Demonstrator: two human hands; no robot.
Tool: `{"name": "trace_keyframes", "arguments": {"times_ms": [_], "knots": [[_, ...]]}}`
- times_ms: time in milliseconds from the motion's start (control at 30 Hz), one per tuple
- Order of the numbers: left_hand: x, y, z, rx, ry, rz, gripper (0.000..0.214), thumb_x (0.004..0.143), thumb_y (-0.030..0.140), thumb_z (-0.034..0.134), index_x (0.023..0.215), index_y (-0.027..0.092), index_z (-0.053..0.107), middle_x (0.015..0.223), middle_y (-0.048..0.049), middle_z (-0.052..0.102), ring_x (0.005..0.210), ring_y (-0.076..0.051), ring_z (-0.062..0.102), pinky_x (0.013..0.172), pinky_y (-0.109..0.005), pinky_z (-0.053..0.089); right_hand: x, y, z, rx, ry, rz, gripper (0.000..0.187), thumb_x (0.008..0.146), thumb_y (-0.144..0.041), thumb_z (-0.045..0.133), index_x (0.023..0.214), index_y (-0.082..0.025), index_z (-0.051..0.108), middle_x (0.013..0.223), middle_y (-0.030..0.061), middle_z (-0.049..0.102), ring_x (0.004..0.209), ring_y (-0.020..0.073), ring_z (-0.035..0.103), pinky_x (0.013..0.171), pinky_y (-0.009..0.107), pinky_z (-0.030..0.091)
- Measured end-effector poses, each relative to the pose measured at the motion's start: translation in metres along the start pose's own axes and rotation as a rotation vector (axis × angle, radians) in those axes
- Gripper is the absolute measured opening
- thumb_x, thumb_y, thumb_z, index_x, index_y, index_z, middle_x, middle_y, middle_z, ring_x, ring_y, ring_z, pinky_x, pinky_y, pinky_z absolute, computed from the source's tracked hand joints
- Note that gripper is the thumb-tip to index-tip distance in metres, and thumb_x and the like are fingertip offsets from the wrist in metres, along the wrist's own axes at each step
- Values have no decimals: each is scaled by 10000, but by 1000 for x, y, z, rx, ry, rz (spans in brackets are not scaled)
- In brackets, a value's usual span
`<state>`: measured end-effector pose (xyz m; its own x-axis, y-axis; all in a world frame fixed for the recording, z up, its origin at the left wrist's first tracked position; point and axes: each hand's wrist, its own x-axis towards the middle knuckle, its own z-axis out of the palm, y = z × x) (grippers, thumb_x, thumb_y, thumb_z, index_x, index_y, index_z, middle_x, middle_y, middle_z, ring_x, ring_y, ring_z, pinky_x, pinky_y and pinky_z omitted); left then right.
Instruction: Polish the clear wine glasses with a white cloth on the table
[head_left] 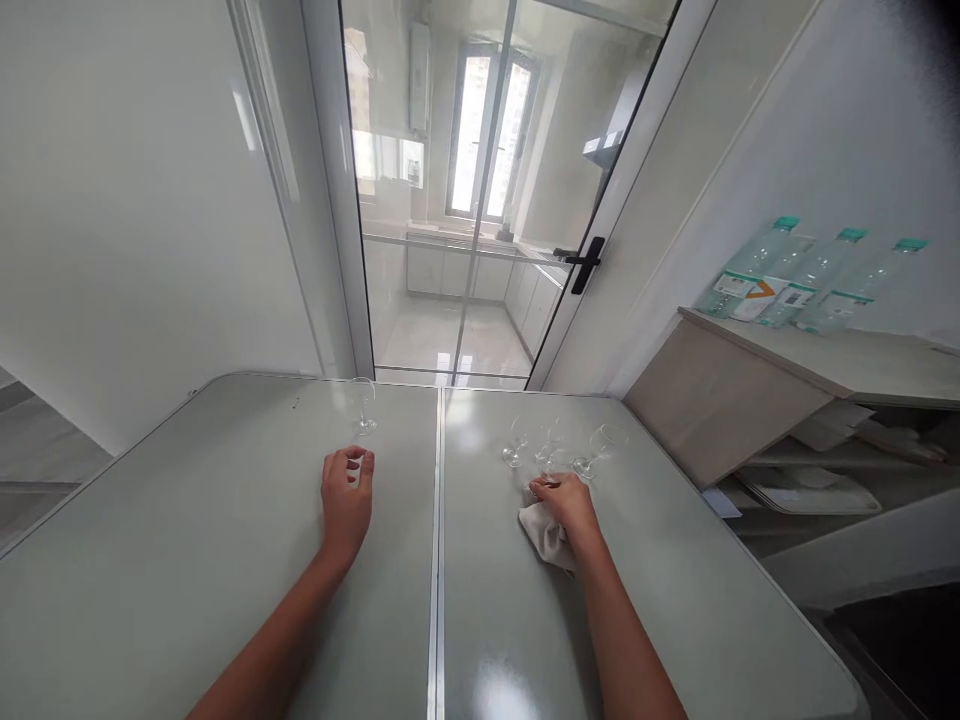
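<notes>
My left hand (348,497) rests over the left half of the table with its fingers loosely curled and gaps showing between them; nothing is seen in it. Just beyond its fingertips stands a clear stemmed glass (365,424). On the right half, my right hand (568,502) is closed on a beige cloth (546,538) that spreads on the table below the palm. Something glassy shows at those fingertips, but its shape is unclear. Close behind are clear stemmed glasses: one at the left (512,456), one in the middle (551,455) and one at the right (584,466).
The pale table (262,560) has a metal seam (437,560) down its middle. A glazed door with a black handle (587,264) stands beyond the far edge. At right, a shelf unit (750,370) carries plastic bottles (814,285) on top and papers inside.
</notes>
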<state>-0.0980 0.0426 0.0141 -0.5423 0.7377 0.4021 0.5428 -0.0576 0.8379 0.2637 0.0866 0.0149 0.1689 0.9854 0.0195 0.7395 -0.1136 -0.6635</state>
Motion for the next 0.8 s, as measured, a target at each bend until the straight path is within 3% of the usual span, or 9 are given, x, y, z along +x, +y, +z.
{"name": "trace_keyframes", "arguments": {"times_ms": [167,400,633,800], "knots": [[12,-24,4,60,60,-68,195,889,362,618,1024,221,630,1098,-49,595,905,-203,603,773,-342,497,10,14,8,-27,17,25,227,747,-340,667,843,-205,822,842,100,804,843,272,741,681,286,492],[30,-44,21,127,55,-267,370,787,298,739,1095,170,580,1119,-100,590,980,-240,634,897,-403,510,18,26,10,-19,-7,15,315,754,-404,651,910,-198,831,914,117,809,928,306,749,759,321,515],[61,-46,46,130,100,-198,647,713,279,838,1246,153,494,1311,-187,570,1270,-313,545,1060,-437,420,27,33,13,7,-81,35,435,666,-493,646,890,-166,824,827,122,800,844,336,740,693,350,498],[71,-46,59,50,61,-167,553,783,238,784,1246,199,484,1254,-145,650,1211,-281,609,997,-404,454,27,35,2,-40,-112,64,448,605,-560,686,805,-167,768,710,77,744,687,273,677,597,316,436]]}}
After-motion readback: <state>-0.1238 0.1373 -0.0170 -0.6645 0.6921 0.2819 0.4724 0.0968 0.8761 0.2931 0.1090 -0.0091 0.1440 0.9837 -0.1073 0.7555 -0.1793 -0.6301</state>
